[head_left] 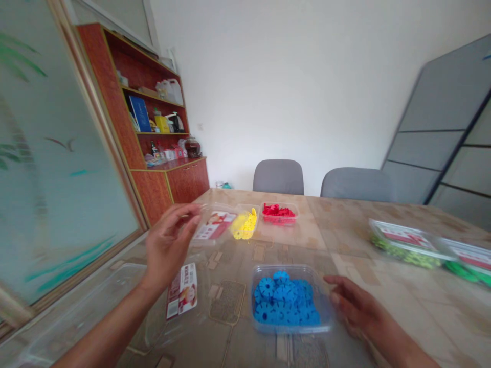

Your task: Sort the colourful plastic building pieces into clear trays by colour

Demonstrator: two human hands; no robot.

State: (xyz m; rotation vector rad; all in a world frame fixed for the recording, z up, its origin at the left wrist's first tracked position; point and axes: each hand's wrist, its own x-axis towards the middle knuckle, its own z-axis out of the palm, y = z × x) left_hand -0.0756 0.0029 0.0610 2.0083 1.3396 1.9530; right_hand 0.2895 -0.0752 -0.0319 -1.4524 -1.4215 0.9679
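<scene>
A clear tray of blue toothed plastic pieces [286,301] is sitting near the table's front edge, at 6 o'clock from the view, with the right hand [360,306] resting just beside its wall at about 4 o'clock, half open, fingers loosely curled and gripping nothing. The left hand [169,245] is raised at 9 o'clock from the tray, partly open, its fingertips [190,217] at the edge of a clear labelled lid [213,227]; whether they have hold of it, I cannot tell. A yellow-filled tray [245,225] and a red-filled tray [278,212] are sitting farther up the mottled beige table [383,317], and green-filled trays [406,245] are lying at 3 o'clock. Two gray chairs [278,176] are standing at 12 o'clock, while a wooden shelf unit [115,97] is standing at 10 o'clock.
</scene>
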